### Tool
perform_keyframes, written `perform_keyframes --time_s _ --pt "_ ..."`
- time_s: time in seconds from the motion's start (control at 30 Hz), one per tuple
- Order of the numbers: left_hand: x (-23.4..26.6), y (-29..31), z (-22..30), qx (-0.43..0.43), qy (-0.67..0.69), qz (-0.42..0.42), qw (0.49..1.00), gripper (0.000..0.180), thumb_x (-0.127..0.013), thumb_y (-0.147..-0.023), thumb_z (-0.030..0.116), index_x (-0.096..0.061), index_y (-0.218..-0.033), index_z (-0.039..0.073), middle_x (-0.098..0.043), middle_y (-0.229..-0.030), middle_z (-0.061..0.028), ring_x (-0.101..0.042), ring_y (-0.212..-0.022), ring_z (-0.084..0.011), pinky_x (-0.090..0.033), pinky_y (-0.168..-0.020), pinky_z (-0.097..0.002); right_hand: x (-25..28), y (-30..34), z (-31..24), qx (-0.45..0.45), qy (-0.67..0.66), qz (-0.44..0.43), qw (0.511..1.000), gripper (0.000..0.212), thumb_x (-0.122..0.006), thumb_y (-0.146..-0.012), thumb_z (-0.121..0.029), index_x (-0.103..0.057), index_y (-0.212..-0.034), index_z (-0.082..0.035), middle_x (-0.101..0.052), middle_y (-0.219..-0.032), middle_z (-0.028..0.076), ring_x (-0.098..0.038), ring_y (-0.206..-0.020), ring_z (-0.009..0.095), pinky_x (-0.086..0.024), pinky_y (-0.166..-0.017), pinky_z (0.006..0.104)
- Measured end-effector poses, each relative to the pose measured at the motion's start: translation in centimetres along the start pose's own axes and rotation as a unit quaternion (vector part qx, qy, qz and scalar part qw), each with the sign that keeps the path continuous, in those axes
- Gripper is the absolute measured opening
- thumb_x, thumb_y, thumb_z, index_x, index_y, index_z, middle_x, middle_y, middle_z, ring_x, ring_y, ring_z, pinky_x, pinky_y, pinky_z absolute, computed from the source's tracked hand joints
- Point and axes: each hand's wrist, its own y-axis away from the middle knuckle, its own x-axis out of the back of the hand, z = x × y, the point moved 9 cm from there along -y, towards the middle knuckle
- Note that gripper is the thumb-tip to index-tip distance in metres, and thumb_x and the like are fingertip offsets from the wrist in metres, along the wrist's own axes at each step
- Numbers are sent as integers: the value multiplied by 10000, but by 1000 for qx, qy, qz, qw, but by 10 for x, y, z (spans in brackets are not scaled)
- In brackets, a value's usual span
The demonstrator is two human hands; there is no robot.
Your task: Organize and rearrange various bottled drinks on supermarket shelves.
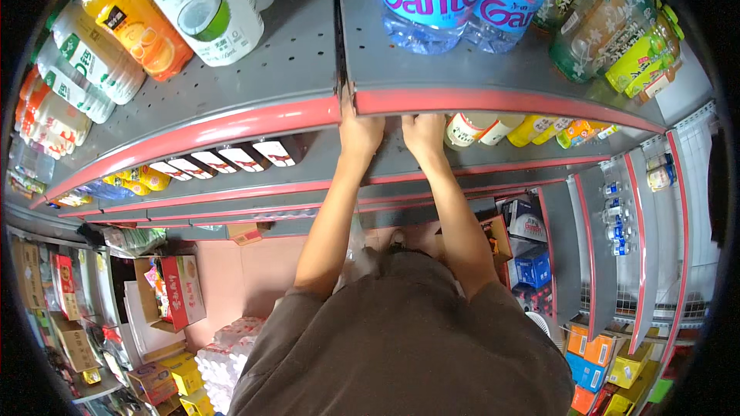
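Observation:
Both my arms reach forward to the front edge of a grey metal shelf (455, 69) with a red edge strip (493, 100). My left hand (361, 137) is at the joint between two shelf panels, gripping the edge, with a finger up over the red strip and the others hidden below. Just to its right, my right hand (424, 135) goes under the right panel's edge; its fingertips are out of sight beneath the shelf. Blue-labelled water bottles (432, 0) stand on that panel. A white coconut drink bottle (202, 11) stands on the left panel.
A lower shelf holds dark bottles with white labels (274, 152) at left and yellow-labelled bottles (528, 129) at right. Orange juice (139, 23) and green tea bottles (601, 27) stand above. Side shelves (636, 223) rise at right. Cartons (181, 293) and wrapped packs (227, 354) lie behind me.

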Motion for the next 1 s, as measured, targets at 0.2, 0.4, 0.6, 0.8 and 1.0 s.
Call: perform_keyframes --time_s 0.2,0.4,0.6,0.8,1.0 --pt "21 0 14 42 86 -17 995 486 -816 -905 136 -552 -1278 -28 -698 -996 -219 -679 -842 -380 -548 -777 -453 -10 7 29 -124 -113 -56 984 537 -829 -889 -133 -576 -1343 0 -693 -1207 251 -666 -1116 481 -526 -960 539" --pt "64 46 45 162 176 -72 968 783 -924 -824 163 -513 -1449 -68 -718 -1067 -218 -723 -952 -386 -578 -856 -445 38 59 -32 -78 -141 14 987 775 -822 -888 -19 -396 -1534 32 -694 -1290 222 -705 -1159 294 -556 -995 417" --pt "86 115 81 -39 98 33 994 829 -953 -743 154 -557 -1440 -55 -693 -1213 -211 -672 -1101 -406 -539 -955 -461 91 133 -43 -69 -128 20 989 725 -845 -891 -122 -476 -1486 65 -638 -1361 276 -678 -1180 392 -550 -984 485" --pt "58 152 140 -228 177 87 953 600 -845 -849 148 -593 -1370 -13 -694 -1247 -238 -670 -1098 -388 -512 -949 -530 133 202 45 -199 -307 74 928 830 -856 -890 -156 -385 -1555 2 -547 -1482 180 -566 -1358 305 -476 -1144 459" --pt "11 144 214 -284 263 81 918 509 -755 -945 127 -550 -1402 37 -673 -1262 -219 -654 -1088 -382 -506 -959 -570 220 173 58 -276 -378 199 861 782 -946 -790 -213 -519 -1422 -43 -580 -1328 138 -601 -1223 253 -498 -1075 422"
